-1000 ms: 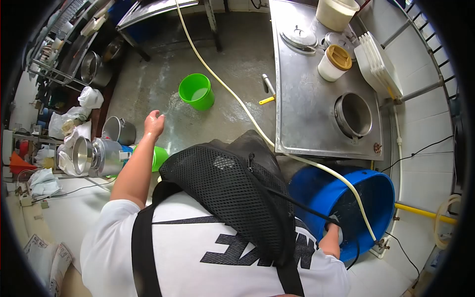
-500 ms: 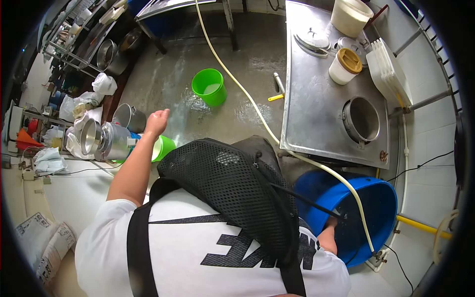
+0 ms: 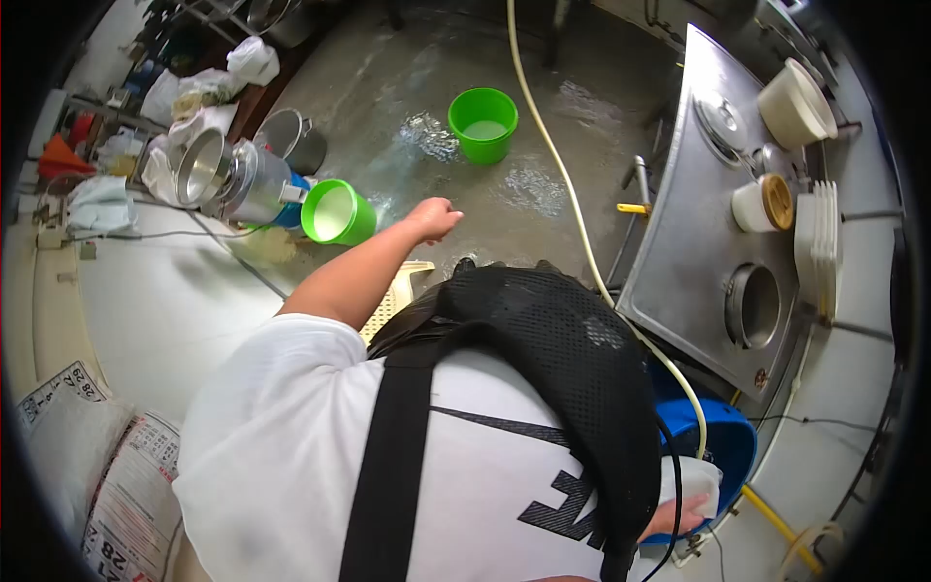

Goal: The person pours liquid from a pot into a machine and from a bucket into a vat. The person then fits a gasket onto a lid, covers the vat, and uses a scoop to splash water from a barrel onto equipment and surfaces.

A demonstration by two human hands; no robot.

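Note:
At the lower right my right hand (image 3: 687,514) grips a white, smooth-looking object (image 3: 700,482) at the edge of a large blue tub (image 3: 737,436). Its exact kind is not clear, and part of the hand is behind my body. My left hand (image 3: 434,221) is stretched out over the floor with its fingers curled in and nothing visible in them. Nearest to it is a green bucket (image 3: 364,215) with whitish liquid, beside a metal machine with a bowl-like top (image 3: 207,170). A second green bucket (image 3: 483,145), also holding pale liquid, stands farther off.
A pale hose (image 3: 555,145) runs across the floor into the blue tub. The steel table (image 3: 679,252) on the right bears a metal ring-shaped vessel (image 3: 754,306) and lidded tubs. A cream plastic stool (image 3: 393,306) is partly under my arm. Wet patches mark the floor.
My right hand has come up from inside the blue tub with the white object. My body and view have turned, and my left hand now sits right of the nearer green bucket.

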